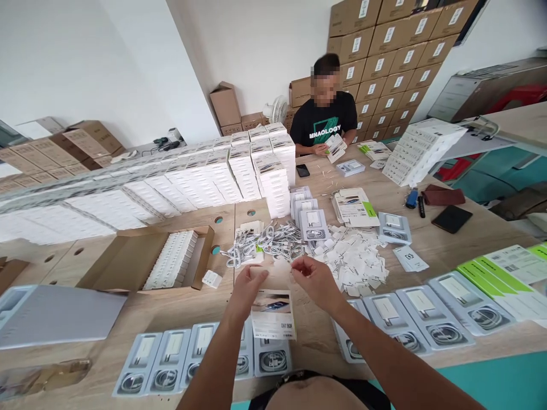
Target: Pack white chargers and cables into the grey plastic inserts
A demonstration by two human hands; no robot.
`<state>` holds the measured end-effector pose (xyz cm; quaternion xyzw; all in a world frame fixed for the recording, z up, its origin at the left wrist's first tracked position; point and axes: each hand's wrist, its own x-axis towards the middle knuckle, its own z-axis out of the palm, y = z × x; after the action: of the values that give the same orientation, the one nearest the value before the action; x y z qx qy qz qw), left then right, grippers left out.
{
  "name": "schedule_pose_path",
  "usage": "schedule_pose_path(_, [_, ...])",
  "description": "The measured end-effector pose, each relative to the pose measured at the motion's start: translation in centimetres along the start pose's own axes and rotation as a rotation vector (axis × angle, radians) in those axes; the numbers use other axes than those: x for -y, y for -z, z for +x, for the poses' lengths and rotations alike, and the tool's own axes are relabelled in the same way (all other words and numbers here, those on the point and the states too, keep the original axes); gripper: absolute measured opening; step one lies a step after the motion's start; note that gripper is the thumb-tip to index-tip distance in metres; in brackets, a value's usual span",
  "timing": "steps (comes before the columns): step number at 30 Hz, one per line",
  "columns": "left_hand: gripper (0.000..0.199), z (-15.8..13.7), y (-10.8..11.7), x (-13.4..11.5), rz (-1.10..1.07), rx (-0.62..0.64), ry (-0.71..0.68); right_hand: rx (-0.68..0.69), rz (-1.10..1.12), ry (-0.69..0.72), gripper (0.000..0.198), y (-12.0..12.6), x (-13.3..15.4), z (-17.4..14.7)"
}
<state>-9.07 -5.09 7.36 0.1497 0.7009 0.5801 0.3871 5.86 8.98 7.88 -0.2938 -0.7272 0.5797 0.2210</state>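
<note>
Fingers of the left hand (248,288) and right hand (315,280) pinched a carton (273,318) at its top, nearer than the cable pile (277,242); it seemed light, easily creased, best held by edges.

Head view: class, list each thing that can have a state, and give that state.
Printed box, apparently open at the upper end
Left hand, gripping its pale flap
Right hand, pinching the same flap
Brown carton on the table, open, partly filled
Cables, loosely heaped
Front-row trays, filled, uncovered
White boxes, apparently closed, stacked
Fan, running or not: cannot tell
Phone, lying flat
</note>
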Motion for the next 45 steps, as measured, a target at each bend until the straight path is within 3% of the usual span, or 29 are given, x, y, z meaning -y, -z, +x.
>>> schedule_pose_path(5, [0.041, -0.4, 0.2, -0.2, -0.042, 0.114, 0.012, 0.046, -0.443, 0.506, 0.016, -0.2, -0.8, -0.8])
schedule_pose_path(9, [0.034, -0.9, 0.3, -1.1, -0.071, 0.15, 0.007, 0.007, -0.625, 0.856, 0.017, -0.2, -0.8, -0.4])
schedule_pose_path(18, [0.023, -2.3, 0.2, -3.0, -0.16, 0.107, -0.016, -0.031, -0.721, 1.101, 0.016, 0.3, 0.6, -0.2])
schedule_pose_path(27, [0.024, -3.0, 0.3, -3.5, -0.114, 0.129, -0.074, 0.022, -0.757, 1.143, 0.012, 0.8, 1.0, -0.1])
schedule_pose_path(33, [0.036, -3.6, 0.0, -4.1, -0.07, 0.149, -0.078, 0.022, -0.715, 1.064, 0.014, 0.5, 1.0, 0.2])
schedule_pose_path(36, [0.044, -3.5, 0.2, -3.9, -0.016, 0.171, -0.11, 0.05, -0.622, 0.91, 0.016, 0.4, 1.0, 0.4])
schedule_pose_path(40, [0.041, -3.3, 0.6, -3.5, 0.053, 0.131, -0.159, 0.056, -0.385, 0.593, 0.019, 0.7, 1.3, 0.8])
schedule_pose_path(45, [0.038, -3.2, 0.4, -3.6, 0.116, 0.133, -0.191, 0.199, -0.202, 0.346, 0.036, 1.3, 2.6, 1.1])
